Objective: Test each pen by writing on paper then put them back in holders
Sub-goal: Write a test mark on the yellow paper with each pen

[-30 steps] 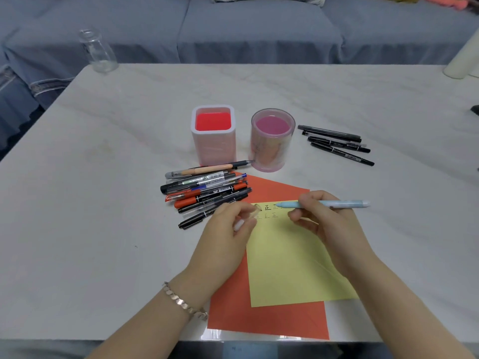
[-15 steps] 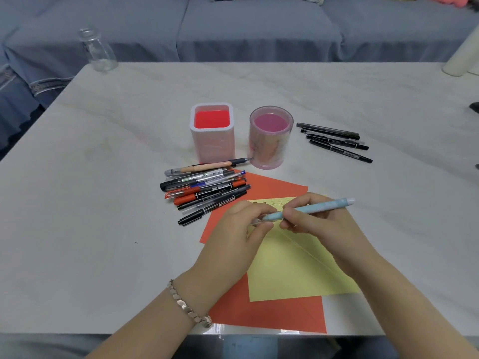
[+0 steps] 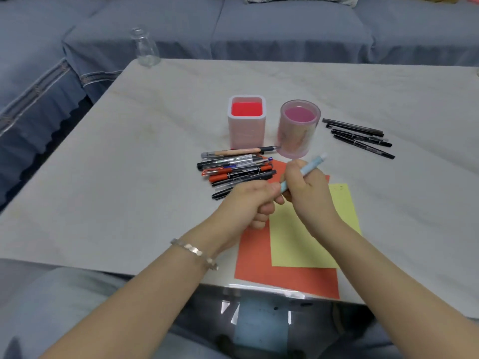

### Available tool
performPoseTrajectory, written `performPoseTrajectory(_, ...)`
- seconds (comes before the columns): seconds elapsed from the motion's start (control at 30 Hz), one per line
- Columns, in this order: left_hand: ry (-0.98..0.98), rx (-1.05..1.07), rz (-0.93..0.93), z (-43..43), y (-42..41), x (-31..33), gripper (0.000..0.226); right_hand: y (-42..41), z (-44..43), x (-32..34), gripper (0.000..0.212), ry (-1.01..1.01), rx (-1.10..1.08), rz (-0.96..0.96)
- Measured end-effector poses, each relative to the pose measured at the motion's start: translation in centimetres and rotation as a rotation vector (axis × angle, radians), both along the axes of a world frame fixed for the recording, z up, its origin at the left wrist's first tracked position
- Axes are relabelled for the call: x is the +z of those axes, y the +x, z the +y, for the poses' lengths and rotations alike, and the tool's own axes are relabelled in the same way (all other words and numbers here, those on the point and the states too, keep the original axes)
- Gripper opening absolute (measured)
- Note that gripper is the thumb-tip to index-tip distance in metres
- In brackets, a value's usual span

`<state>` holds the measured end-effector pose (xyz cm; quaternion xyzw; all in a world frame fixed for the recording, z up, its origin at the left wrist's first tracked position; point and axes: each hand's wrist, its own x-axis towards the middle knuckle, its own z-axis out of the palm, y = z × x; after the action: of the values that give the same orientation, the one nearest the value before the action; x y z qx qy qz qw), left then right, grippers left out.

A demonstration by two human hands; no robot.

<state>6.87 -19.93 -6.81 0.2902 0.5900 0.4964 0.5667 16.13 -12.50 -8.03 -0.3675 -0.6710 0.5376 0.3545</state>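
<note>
My right hand grips a light blue pen, tilted up to the right above the paper. My left hand is curled at the pen's lower end and pinches it there; whether a cap sits between its fingers is hidden. A yellow sheet with small marks at its top right lies on an orange sheet. A square pink holder and a round pink holder stand empty behind the hands. A pile of several pens lies left of the hands.
Three black pens lie right of the round holder. A clear glass bottle stands at the table's far left corner. A blue-grey sofa runs behind the white marble table. The orange sheet overhangs the near table edge.
The pen went from level to tilted up at the right, and my left hand closed onto its lower end. The camera view shifted, so everything sits further right.
</note>
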Motion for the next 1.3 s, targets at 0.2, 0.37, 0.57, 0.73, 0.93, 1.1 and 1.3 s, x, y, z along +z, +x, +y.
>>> performPoseTrajectory(0.2, -0.023, 0.098, 0.076, -4.1, -4.2, 1.8, 0.027, -5.1, -3.0, 1.3, 0.025, -0.085, 0.115, 0.086)
performPoseTrajectory(0.37, 0.112, 0.462, 0.771, -11.5, -8.0, 0.6, 0.011, -12.2, -8.5, 1.3, 0.04, -0.206, 0.274, 0.058)
performPoseTrajectory(0.57, -0.02, 1.011, 0.879, -22.9, -11.9, -0.6, 0.014, -19.6, -17.5, 0.9, 0.04, -0.139, 0.803, -0.182)
performPoseTrajectory(0.73, -0.499, 1.309, 0.974, -32.5, -15.3, -4.6, 0.007, -23.3, -22.7, -1.0, 0.021, 0.096, 1.048, -0.385)
performPoseTrajectory(0.93, -1.034, 0.939, 0.87, -37.6, -18.4, -12.1, 0.013, -24.5, -23.7, -2.6, 0.012, 0.254, 1.092, -0.498)
performPoseTrajectory(1.1, -0.871, 0.986, 0.897, -35.4, -20.4, -11.9, 0.026, -23.7, -21.5, -3.1, 0.016, 0.231, 1.028, -0.553)
performPoseTrajectory(1.3, -0.176, 1.078, 1.058, -25.8, -18.6, -3.4, 0.02, -21.0, -16.2, -3.3, 0.012, 0.216, 0.923, -0.618)
